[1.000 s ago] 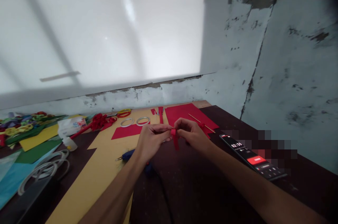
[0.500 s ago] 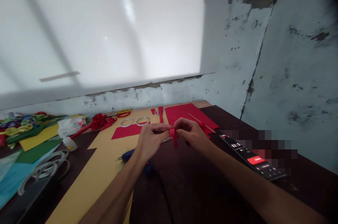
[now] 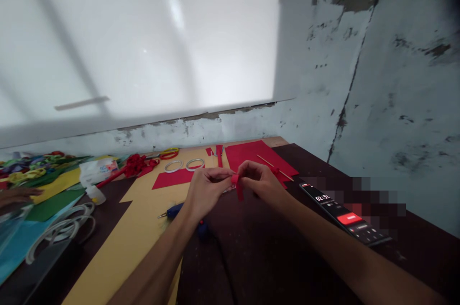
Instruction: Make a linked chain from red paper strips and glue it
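Observation:
A narrow red strip (image 3: 239, 193), likely paper, is pinched between my two hands above the dark table, bent at the top with its end hanging down. My left hand (image 3: 208, 186) grips it from the left with thumb and fingers closed. From the right, my right hand (image 3: 259, 178) closes on the same strip, its fingertips almost meeting the left ones. A blue glue gun (image 3: 175, 210) lies beside my left wrist, partly hidden by the forearm. Behind my right hand are a thin wooden stick (image 3: 266, 161) and a red sheet (image 3: 247, 154).
Tape rolls (image 3: 195, 164), red-handled scissors (image 3: 168, 153) and a red flower (image 3: 135, 165) lie at the back. A phone (image 3: 338, 211) is on the right. At left are a white bottle (image 3: 95, 195), a coiled cable (image 3: 61, 231), coloured sheets (image 3: 57, 204) and another person's hand (image 3: 17, 196).
Another person's hand has come into view at the left edge, over the coloured sheets. My hands keep their pinch on the red strip, almost unmoved.

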{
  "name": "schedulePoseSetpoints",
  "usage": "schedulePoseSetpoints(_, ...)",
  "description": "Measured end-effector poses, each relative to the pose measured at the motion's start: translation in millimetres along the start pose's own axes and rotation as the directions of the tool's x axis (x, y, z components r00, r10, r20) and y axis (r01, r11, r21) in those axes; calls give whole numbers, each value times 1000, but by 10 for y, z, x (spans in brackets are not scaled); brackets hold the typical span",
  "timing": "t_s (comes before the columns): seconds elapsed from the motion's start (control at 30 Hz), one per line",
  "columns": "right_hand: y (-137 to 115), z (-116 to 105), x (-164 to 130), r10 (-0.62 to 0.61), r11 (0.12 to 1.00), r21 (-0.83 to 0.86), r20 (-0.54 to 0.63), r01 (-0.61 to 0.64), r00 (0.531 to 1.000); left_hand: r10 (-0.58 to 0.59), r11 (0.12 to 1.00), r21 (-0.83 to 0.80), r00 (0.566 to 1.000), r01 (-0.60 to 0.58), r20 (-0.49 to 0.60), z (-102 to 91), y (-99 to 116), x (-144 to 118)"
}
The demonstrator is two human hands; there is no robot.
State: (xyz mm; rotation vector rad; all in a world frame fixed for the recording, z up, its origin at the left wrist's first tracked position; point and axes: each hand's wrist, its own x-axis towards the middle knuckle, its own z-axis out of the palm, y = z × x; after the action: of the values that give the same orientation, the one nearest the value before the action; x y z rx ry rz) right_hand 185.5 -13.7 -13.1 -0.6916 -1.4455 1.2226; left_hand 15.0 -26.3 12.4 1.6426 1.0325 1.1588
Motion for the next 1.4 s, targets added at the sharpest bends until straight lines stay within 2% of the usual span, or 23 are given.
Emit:
schedulePoseSetpoints(0.17, -20, -26, 5, 12, 997, -82, -45, -16, 999, -22, 997, -73, 999, 25, 36, 32, 0, 9)
schedulePoseSetpoints(0.4, -32, -14, -13, 38, 999, 16, 33, -38, 999, -17, 999, 39, 1000, 16, 22, 0, 37, -6)
schedulePoseSetpoints(0.57, -15, -20, -3, 25, 998, -55, -21, -27, 999, -55, 997, -43, 997, 57, 48, -10, 3, 10)
schedulePoseSetpoints(0.83, -23, -23, 7, 36, 999, -22, 13, -35, 999, -53, 998, -44, 998, 54, 22, 8, -4, 5)
schedulePoseSetpoints(1.0, -39, -15, 0, 16, 1000, -9, 30, -15, 999, -93, 992, -80, 993, 99, 66, 21, -22, 17)
schedulePoseSetpoints(1.13, -12, -27, 8, 22, 1000, 4, 41, -22, 999, -81, 995, -54, 996, 84, 43, -4, -10, 15)
schedulePoseSetpoints(1.4, -23, -3, 7, 37, 998, -58, -14, -38, 999, -86, 990, -114, 996, 87, 20, 43, -6, 16)
